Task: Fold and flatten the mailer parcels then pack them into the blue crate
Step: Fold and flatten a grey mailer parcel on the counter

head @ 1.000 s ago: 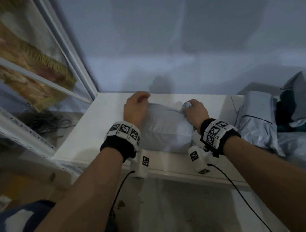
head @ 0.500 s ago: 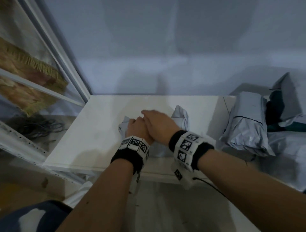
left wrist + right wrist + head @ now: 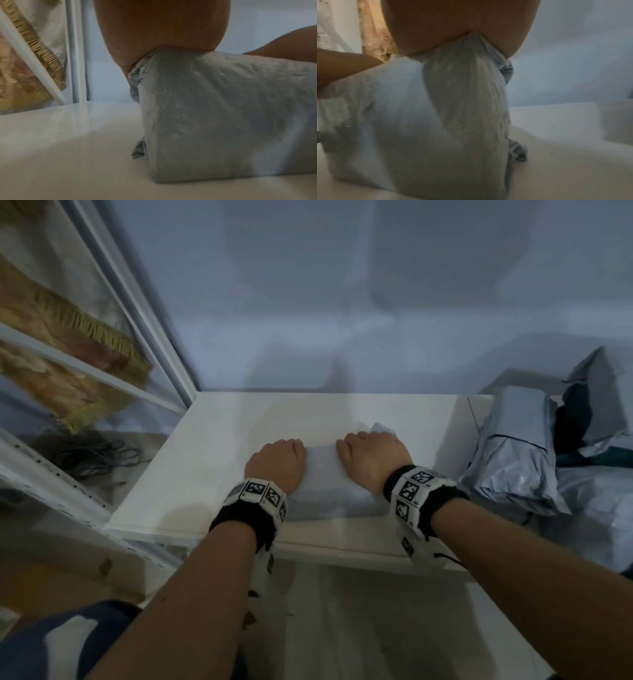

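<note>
A grey mailer parcel (image 3: 322,470) lies on the white table (image 3: 212,474), near its front edge. My left hand (image 3: 277,460) sits on the parcel's left end, its fingers curled down over the far side. My right hand (image 3: 370,457) sits on the right end and grips the bunched plastic that pokes out beyond its knuckles. In the left wrist view the heel of the left hand (image 3: 161,24) presses the top of the parcel (image 3: 223,108). The right wrist view shows the right hand (image 3: 462,20) pinching a fold of the parcel (image 3: 419,121). No blue crate is in view.
Several more grey mailer parcels (image 3: 513,460) are heaped at the table's right end, with something dark teal (image 3: 575,422) among them. A glass-fronted frame (image 3: 137,320) with fringed cloth (image 3: 68,354) behind it stands at the left. A wall closes the back. Cables (image 3: 92,453) lie below left.
Half a second ago both hands were together over the parcel's left part. They have since spread apart, one to each end, and the raised right end now lies lower.
</note>
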Demonstrator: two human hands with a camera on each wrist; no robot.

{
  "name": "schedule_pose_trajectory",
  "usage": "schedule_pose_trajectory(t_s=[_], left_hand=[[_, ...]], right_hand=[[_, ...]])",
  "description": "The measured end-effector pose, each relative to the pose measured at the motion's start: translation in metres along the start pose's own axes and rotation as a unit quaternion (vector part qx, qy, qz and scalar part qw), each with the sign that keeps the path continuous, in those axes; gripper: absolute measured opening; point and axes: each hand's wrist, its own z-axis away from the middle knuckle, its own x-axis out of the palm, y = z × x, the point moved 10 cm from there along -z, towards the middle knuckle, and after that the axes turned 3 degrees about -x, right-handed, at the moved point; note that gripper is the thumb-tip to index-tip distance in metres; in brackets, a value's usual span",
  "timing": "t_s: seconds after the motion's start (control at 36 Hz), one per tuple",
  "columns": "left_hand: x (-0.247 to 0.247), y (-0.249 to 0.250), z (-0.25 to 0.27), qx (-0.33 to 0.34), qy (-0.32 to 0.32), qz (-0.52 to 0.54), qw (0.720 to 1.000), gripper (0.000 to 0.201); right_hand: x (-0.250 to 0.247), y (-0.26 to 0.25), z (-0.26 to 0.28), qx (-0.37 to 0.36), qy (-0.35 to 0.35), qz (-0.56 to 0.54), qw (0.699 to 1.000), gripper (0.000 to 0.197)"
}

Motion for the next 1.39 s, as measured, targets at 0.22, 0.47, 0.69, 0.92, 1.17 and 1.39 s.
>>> schedule_pose_trajectory(t_s=[0.22,0.47,0.69,0.92,1.17,1.39], left_hand=[[-0.001,-0.021,0.010,-0.076,-0.030,0.081,0.993,0.052],[-0.016,0.018,0.003,0.021,0.022,-0.142,0.989,0.039],[0.008,0.121,0.020,0.218,0.036,-0.089,0.971,0.038],[0.025,0.061,0.012,0.174,0.023,-0.153,0.973,0.041],[0.013,-0.003,0.002,0.055,0.001,-0.061,0.997,0.042],[0.015,-0.006,0.003,0.045,-0.008,-0.049,0.998,0.028]], right_hand=[[0.015,0.065,0.021,0.251,-0.033,-0.243,0.936,0.048],[0.024,0.069,0.021,0.290,-0.028,-0.239,0.926,0.055],[0.025,0.063,0.016,0.257,-0.046,-0.202,0.944,0.034],[0.020,0.060,0.019,0.251,-0.037,-0.186,0.949,0.038],[0.006,0.045,0.009,0.199,-0.030,-0.105,0.974,0.040],[-0.015,-0.064,-0.025,-0.009,0.006,-0.099,0.995,0.026]])
